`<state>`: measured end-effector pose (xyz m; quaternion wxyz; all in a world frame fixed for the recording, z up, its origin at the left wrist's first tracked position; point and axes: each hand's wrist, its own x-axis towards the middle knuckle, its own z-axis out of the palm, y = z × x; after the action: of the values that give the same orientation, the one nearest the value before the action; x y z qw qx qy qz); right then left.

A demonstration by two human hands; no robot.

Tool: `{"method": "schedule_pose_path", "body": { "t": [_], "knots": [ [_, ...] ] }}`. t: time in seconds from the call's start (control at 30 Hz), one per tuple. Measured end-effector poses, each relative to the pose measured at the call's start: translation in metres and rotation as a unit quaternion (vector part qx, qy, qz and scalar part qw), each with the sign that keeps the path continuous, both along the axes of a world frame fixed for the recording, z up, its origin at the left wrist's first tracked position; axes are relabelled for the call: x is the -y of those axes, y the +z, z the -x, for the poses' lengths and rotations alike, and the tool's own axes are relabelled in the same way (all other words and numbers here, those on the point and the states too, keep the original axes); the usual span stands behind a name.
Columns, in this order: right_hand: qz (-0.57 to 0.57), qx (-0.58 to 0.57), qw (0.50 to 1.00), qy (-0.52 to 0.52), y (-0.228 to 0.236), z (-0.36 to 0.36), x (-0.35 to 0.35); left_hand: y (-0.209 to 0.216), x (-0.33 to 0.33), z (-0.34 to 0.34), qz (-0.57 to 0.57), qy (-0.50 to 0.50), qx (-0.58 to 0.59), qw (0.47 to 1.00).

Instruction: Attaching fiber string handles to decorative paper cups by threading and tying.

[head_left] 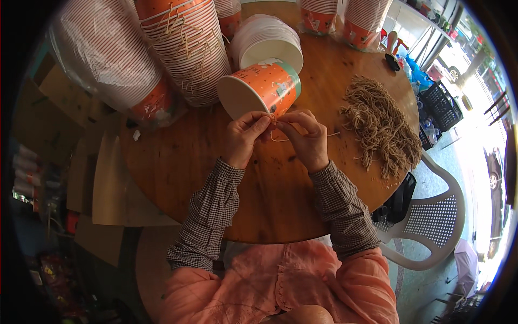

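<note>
Stacks and spare cord around a round wooden table (pixel 178 162)

Tall stacks of orange-and-white paper cups (pixel 186 48) stand at the far edge, a heap of tan twine pieces (pixel 380 124) lies right, and a white plastic chair (pixel 431 216) sits beside it.

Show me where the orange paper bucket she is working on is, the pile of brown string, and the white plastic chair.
orange paper bucket (pixel 272 86), head view, on its printed side wall.
pile of brown string (pixel 380 124), head view, middle of the heap.
white plastic chair (pixel 431 221), head view, on its perforated seat.
</note>
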<state>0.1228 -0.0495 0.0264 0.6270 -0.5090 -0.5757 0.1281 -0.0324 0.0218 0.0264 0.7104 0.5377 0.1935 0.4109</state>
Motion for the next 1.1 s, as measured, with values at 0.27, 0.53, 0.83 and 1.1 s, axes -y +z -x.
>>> {"method": "schedule_pose_path", "body": {
  "t": [0.27, 0.53, 0.83, 1.1],
  "knots": [
    [0.002, -0.002, 1.0, -0.024, 0.009, 0.005, 0.007, 0.003, 0.007, -0.004, 0.005, 0.031, -0.034, 0.999],
    [-0.033, 0.071, 0.991, -0.111, 0.013, 0.001, 0.01, 0.009, 0.015, -0.01, -0.092, 0.049, -0.064, 0.992],
    [-0.113, 0.149, 0.977, -0.101, 0.022, -0.006, 0.012, 0.002, 0.006, -0.007, -0.357, 0.198, -0.098, 0.907],
    [-0.093, 0.188, 0.977, -0.041, 0.02, 0.004, 0.011, 0.01, 0.015, -0.004, -0.211, 0.147, -0.11, 0.96]
  ]
}}
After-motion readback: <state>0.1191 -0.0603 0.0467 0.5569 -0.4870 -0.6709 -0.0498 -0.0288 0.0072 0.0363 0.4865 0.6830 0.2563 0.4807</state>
